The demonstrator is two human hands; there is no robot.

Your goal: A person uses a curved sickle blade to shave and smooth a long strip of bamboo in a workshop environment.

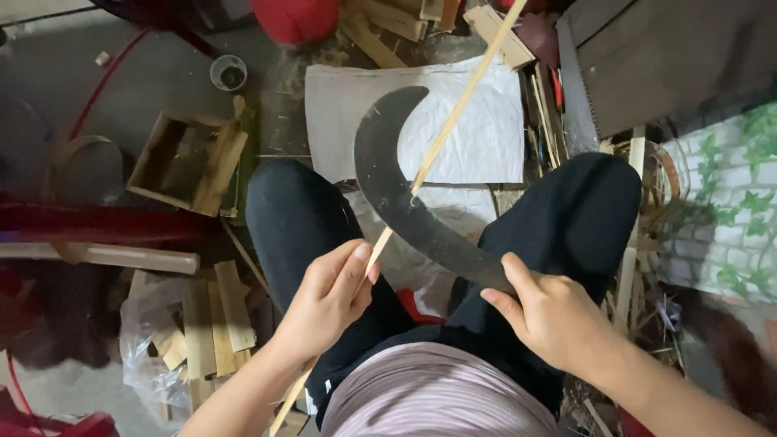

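A grey floor (pixel 162 81) carries a white sack (pixel 494 137), wooden box (pixel 190 160), small cup (pixel 229 73) and offcuts (pixel 214 316).

The bamboo strip (pixel 437 150) runs out past the top edge, and its near end slips behind the left hand (pixel 328 299) and forearm. The curved blade's (pixel 396 194) handle is swallowed by the right hand (pixel 550 320) (grip unseen). The handsaw (pixel 576 97), far right, is cut off at the top.
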